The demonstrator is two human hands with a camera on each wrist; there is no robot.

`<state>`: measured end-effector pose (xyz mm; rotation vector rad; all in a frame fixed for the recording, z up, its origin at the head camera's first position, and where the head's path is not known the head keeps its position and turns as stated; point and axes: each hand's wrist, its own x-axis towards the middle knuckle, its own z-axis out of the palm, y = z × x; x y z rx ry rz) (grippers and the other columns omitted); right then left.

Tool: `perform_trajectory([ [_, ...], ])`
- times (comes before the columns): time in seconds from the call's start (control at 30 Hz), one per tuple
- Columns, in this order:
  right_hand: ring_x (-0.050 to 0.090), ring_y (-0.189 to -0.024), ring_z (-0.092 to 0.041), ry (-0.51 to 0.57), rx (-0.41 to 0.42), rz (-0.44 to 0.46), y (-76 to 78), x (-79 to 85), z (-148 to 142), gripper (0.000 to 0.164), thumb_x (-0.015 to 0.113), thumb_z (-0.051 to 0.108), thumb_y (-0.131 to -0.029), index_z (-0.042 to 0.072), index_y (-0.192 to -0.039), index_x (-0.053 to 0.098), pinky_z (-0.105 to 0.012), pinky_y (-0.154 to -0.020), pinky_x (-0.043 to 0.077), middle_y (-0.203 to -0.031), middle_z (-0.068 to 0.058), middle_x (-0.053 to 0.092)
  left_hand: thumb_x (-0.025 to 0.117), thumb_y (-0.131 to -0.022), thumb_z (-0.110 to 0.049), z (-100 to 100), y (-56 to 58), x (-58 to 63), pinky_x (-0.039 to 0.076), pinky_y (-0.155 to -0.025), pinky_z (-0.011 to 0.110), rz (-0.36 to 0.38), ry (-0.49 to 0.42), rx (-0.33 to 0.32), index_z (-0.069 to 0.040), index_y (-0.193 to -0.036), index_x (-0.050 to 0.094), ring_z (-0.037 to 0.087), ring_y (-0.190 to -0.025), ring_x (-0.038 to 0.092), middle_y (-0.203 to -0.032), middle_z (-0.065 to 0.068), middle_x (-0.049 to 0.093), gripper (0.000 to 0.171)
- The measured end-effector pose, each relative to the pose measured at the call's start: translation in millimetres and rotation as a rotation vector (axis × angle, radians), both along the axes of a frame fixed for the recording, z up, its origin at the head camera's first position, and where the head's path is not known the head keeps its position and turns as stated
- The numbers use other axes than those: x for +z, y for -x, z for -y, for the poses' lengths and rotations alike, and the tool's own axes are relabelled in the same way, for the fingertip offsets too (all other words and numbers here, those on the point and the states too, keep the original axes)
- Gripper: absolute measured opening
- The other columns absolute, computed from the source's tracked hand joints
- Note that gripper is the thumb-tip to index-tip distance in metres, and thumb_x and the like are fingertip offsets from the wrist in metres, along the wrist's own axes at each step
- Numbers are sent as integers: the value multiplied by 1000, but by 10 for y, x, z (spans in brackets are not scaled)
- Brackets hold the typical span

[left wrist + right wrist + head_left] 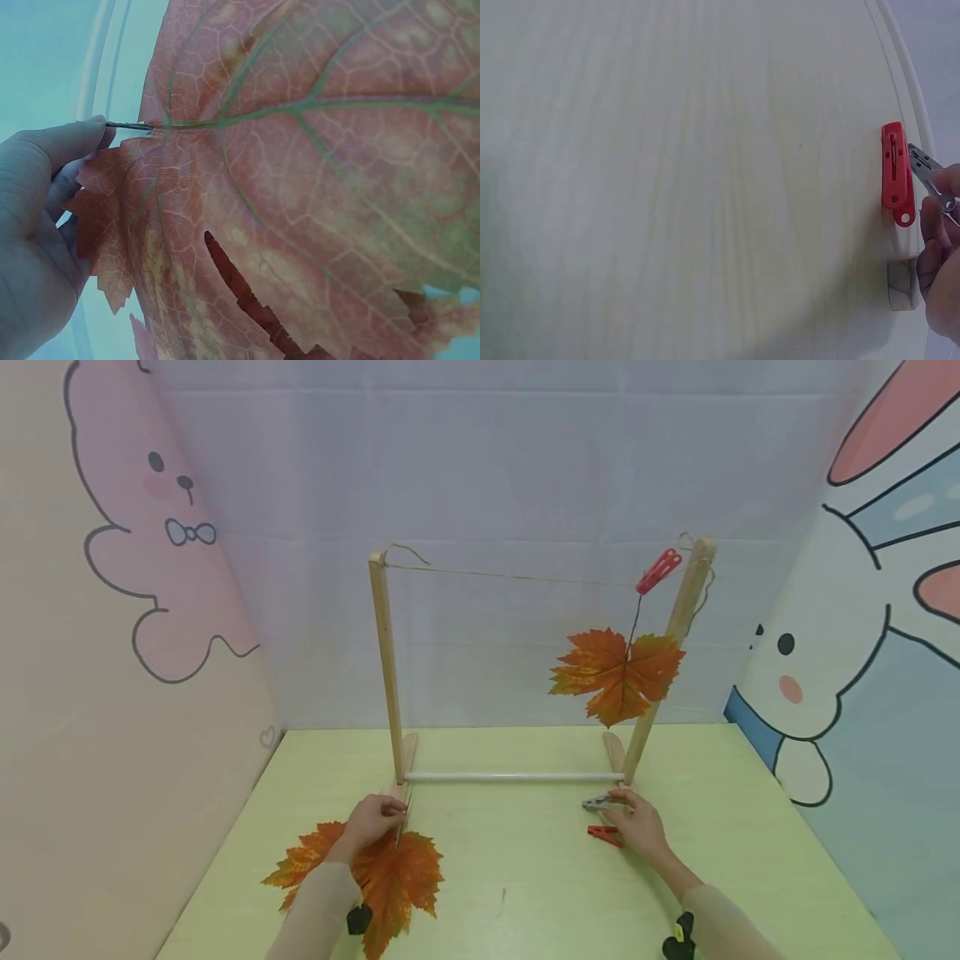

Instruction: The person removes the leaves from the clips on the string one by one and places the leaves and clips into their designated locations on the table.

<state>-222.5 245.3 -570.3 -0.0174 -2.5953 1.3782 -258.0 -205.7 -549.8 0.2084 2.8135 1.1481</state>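
Observation:
My left hand (pixel 372 820) pinches the thin dark stem of an artificial orange maple leaf (pixel 397 881); the left wrist view shows that stem (pixel 127 126) between thumb and fingers. Partly under my left forearm is a second orange leaf (pixel 303 858). A grey clothespin (pixel 596 803) is held between the thumb and fingers of my right hand (pixel 637 824), also visible as a grey clothespin (pixel 928 171) at the right wrist view's edge. Close beside it, a red clothespin (pixel 604 835) lies on the table.
A wooden frame with a left post (pixel 387 668) and right post (pixel 667 668) stands at the back, joined low by a white rod (pixel 513 776). Along its top string (pixel 510 576), a red clothespin (pixel 658 572) holds a hanging maple leaf (pixel 618 675).

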Motion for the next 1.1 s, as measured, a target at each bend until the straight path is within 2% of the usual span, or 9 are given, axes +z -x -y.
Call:
perform_trajectory([
  [0.13, 30, -44, -3, -147, -13, 41, -6, -5, -26, 34, 69, 12, -78, 1, -109, 61, -24, -46, 26, -105, -17, 64, 67, -79, -6, 15, -6, -38, 50, -68, 32, -3, -4, 9, -4, -88, 71, 13, -71, 60, -77, 2, 67, 9],
  [0.43, 33, -53, -13, -287, 0, 40, 32, -20, -45, 34, 67, 15, -76, 2, -107, 62, -28, -51, 27, -100, -12, 65, 68, -78, -4, 12, -21, -66, 50, -66, 31, -6, -36, 22, -2, -89, 71, 14, -72, 60, -78, 3, 67, 12],
  [0.57, 47, -62, -19, -321, -3, 31, 57, -52, -48, 34, 67, 15, -75, 0, -105, 62, -32, -56, 38, -102, -14, 65, 68, -78, -4, 6, -19, -65, 50, -65, 31, -11, -49, 23, -1, -89, 71, 14, -71, 60, -78, 4, 67, 12],
  [0.7, 60, -81, -29, -333, -14, 29, 64, -73, -46, 35, 66, 16, -73, 0, -104, 63, -39, -66, 45, -102, -15, 65, 69, -78, -4, 2, -26, -71, 50, -64, 30, -10, -59, 34, -2, -89, 71, 14, -71, 59, -78, 3, 67, 12],
  [0.77, 61, -86, -31, -334, -16, 32, 64, -79, -45, 35, 66, 15, -73, -1, -104, 63, -42, -68, 46, -103, -15, 65, 69, -78, -5, 1, -30, -80, 50, -64, 30, -5, -57, 39, -2, -89, 71, 14, -71, 59, -78, 3, 67, 12],
  [1.1, 60, -88, -34, -330, -26, 45, 49, -58, -33, 35, 66, 15, -74, 0, -105, 63, -43, -69, 46, -103, -16, 64, 67, -78, -1, 5, -38, -108, 51, -66, 32, -14, -76, 51, -1, -92, 69, 15, -72, 60, -78, 3, 67, 14],
])
